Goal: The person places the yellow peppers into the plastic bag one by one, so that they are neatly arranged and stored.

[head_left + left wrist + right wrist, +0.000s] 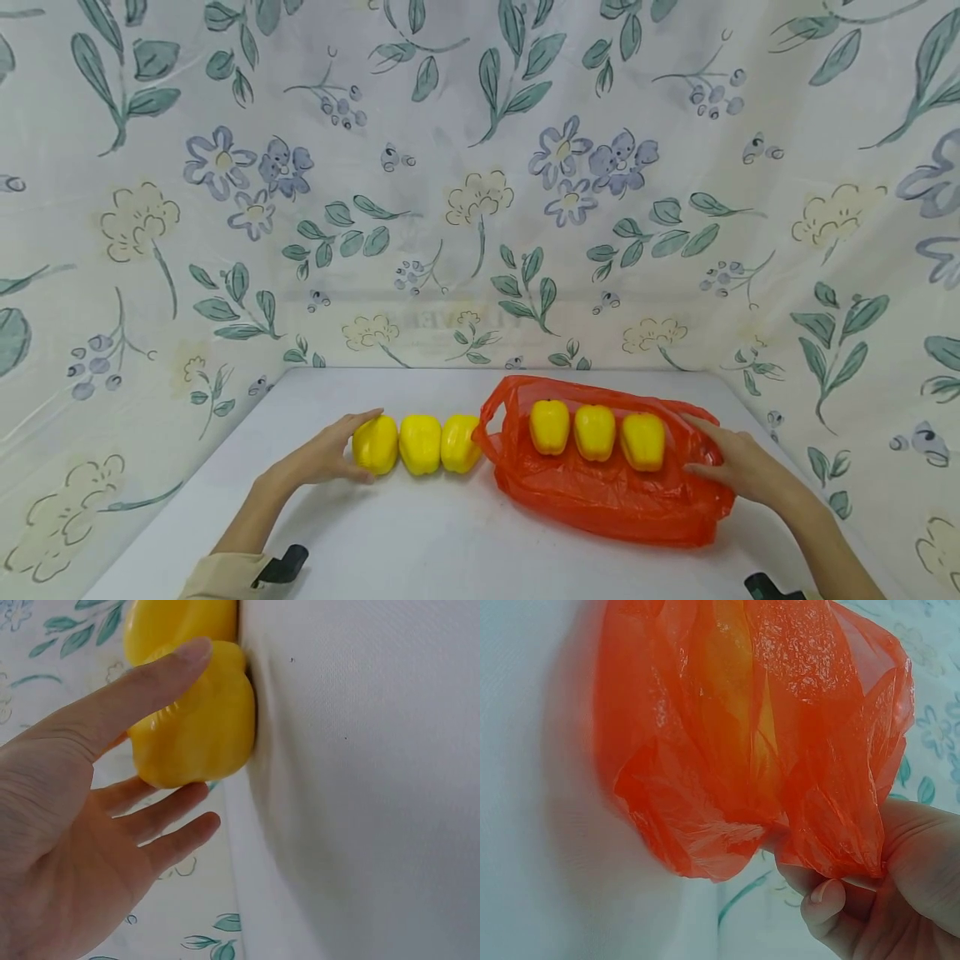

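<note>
Halfway, I reckon — three yellow peppers (595, 432) bagged, trio (420, 445) outside; left hand (330, 452) grasps end pepper (375, 446); right hand (741, 465) pinches red bag (600, 508) (flimsy)

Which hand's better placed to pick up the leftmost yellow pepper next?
Probably the left hand: it's placed around that yellow pepper, while the right hand is farther off, holding the red bag.

No text can be read for certain. Low on the flowered cloth (465, 167), in the head view, runs a faint row of letter-like marks (423, 321) – pale, blurred and half lost among the printed sprigs – too washed out to make out a word.
</note>
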`<action>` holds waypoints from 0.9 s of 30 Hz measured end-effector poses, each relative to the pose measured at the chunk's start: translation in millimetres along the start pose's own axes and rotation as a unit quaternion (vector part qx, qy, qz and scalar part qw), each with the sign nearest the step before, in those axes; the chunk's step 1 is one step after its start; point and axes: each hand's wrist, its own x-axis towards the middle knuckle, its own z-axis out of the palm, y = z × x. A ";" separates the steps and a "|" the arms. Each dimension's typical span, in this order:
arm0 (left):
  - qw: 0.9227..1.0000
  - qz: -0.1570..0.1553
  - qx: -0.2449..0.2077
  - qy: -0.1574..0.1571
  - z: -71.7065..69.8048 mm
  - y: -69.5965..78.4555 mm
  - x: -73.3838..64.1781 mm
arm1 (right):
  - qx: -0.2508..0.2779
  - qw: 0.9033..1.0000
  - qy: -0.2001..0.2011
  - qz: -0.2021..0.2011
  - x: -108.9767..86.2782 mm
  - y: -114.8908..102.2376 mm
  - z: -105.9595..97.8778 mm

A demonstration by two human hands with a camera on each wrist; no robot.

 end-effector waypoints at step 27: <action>0.996 0.041 0.032 0.068 -7.6 -5.3 -3.6 | 0.002 1.000 -0.002 -0.003 1.0 1.3 0.1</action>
